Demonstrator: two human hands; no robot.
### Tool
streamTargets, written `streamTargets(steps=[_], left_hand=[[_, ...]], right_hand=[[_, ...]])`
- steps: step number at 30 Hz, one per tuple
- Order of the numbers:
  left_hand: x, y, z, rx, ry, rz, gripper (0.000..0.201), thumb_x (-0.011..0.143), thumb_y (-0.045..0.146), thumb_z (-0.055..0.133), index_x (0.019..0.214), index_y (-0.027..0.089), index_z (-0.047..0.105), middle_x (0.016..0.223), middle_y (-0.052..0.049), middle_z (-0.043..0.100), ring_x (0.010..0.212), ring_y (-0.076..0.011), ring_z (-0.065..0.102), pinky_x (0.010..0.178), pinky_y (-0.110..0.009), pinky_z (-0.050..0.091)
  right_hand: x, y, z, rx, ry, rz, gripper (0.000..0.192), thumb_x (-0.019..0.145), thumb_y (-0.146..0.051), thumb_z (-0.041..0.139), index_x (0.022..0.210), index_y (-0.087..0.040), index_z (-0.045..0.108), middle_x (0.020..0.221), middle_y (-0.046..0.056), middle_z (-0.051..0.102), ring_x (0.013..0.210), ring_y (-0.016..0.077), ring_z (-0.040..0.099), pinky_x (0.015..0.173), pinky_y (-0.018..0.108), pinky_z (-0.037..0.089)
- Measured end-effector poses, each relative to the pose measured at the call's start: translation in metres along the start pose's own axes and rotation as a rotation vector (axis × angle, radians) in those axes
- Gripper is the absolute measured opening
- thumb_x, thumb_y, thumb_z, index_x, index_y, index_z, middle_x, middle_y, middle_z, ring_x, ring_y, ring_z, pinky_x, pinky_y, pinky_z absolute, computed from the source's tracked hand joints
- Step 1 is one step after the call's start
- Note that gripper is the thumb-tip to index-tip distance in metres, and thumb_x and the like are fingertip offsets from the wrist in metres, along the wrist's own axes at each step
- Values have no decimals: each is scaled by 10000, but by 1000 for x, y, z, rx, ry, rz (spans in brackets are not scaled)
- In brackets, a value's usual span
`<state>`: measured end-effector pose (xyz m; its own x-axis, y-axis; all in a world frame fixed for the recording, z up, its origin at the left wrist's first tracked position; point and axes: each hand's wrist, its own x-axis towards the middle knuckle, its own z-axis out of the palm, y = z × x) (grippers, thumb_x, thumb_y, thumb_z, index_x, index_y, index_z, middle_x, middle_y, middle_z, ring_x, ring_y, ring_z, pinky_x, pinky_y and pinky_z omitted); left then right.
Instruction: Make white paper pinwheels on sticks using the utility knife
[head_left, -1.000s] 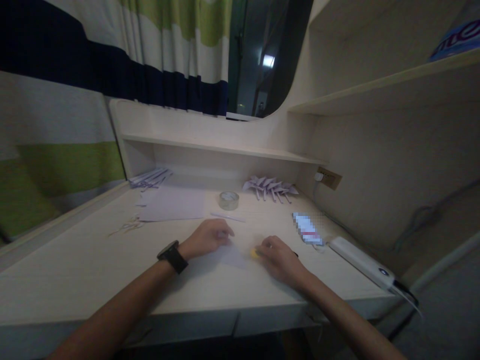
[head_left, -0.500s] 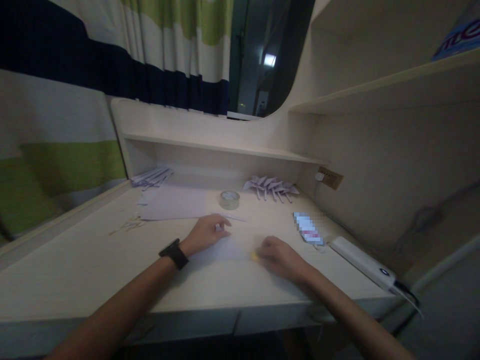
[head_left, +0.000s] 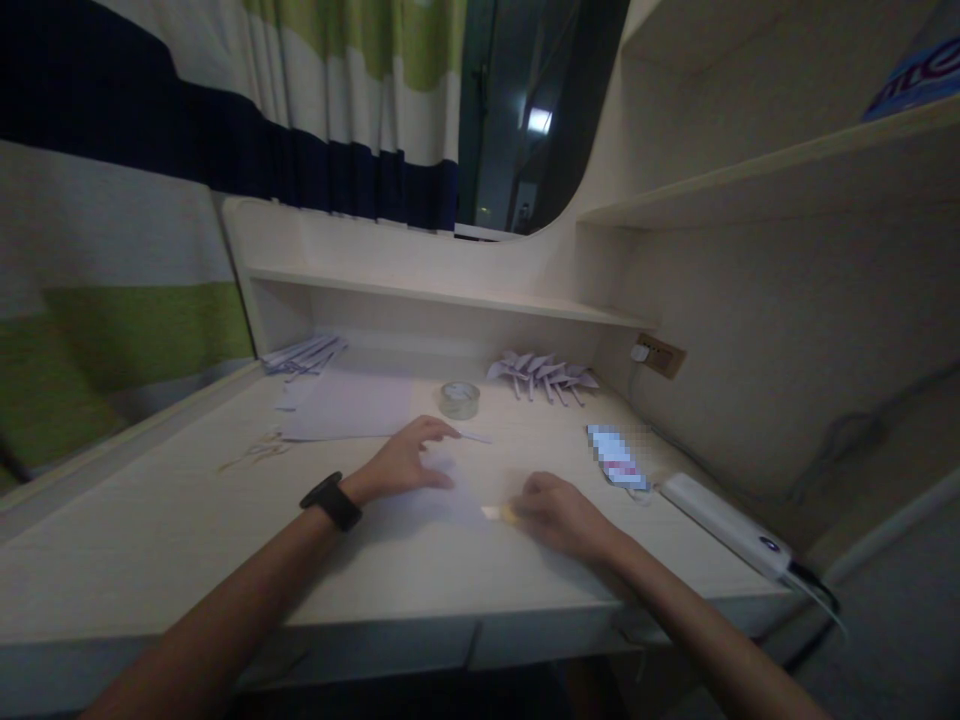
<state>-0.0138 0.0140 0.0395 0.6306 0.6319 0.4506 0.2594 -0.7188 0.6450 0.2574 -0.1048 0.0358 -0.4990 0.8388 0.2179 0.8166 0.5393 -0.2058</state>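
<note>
A small yellow tool with a bright flat tip (head_left: 498, 514) is pinched in my right hand (head_left: 559, 515), low over the desk. Its exact kind is too blurred to tell. My left hand (head_left: 405, 462), with a black watch (head_left: 331, 501) on the wrist, has thumb and fingers spread apart. A white sheet of paper (head_left: 442, 508) lies beneath and beside that hand, reaching towards the yellow tool's tip. Just beyond my left fingertips is a thin white paper stick (head_left: 475, 438).
A clear tape roll (head_left: 459, 400) stands behind my hands. Paper pinwheels (head_left: 541, 375) lie at the back right, stacked paper (head_left: 352, 400) and folded strips (head_left: 306, 354) at the back left. Right of my hand are a phone (head_left: 616, 456) and a white power strip (head_left: 724, 525).
My left hand has shifted slightly left, and its thumb and fingers have spread wider. More of the yellow tool's bright tip shows; my right hand has stayed nearly in place.
</note>
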Motion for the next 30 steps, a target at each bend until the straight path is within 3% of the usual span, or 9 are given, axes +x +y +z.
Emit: streamTargets(steps=[4, 10, 17, 25, 30], left_hand=[[-1, -4, -3, -285, -47, -200, 713, 597, 300, 798, 1242, 211, 506, 1276, -119, 503, 783, -141, 589, 684, -315, 508], [-2, 5, -12, -545, -114, -189, 628, 609, 193, 788, 1195, 189, 560, 1115, -88, 604, 799, -130, 549, 737, -317, 469], [-3, 16, -24, -500, -192, -128, 448, 583, 180, 816, 1007, 172, 672, 935, -55, 665, 883, -186, 585, 828, -352, 433], [-4, 21, -28, -588, -207, -149, 474, 598, 163, 810, 1053, 167, 676, 1204, -141, 602, 1103, -270, 559, 878, -420, 450], [-6, 29, -32, -626, -402, -117, 374, 610, 193, 813, 971, 183, 715, 1234, -130, 587, 1013, -253, 612, 837, -418, 489]], right_hand=[[0, -2, -2, -5, -3, -3, 180, 873, -262, 535, 928, -209, 697, 849, 56, 563, 793, 163, 525, 706, 260, 393], [1, 0, 1, -15, 6, -1, 171, 872, -259, 534, 896, -202, 694, 847, 55, 558, 783, 156, 516, 700, 252, 382], [1, 2, 3, -12, 18, 3, 147, 858, -235, 553, 894, -199, 691, 841, 51, 557, 786, 152, 511, 695, 243, 367], [-1, -2, 1, -15, 27, 9, 149, 865, -240, 549, 876, -191, 689, 843, 56, 559, 789, 154, 514, 706, 249, 373], [-1, -1, 4, -33, 48, 12, 137, 852, -221, 562, 892, -188, 689, 842, 56, 558, 778, 153, 510, 700, 253, 368]])
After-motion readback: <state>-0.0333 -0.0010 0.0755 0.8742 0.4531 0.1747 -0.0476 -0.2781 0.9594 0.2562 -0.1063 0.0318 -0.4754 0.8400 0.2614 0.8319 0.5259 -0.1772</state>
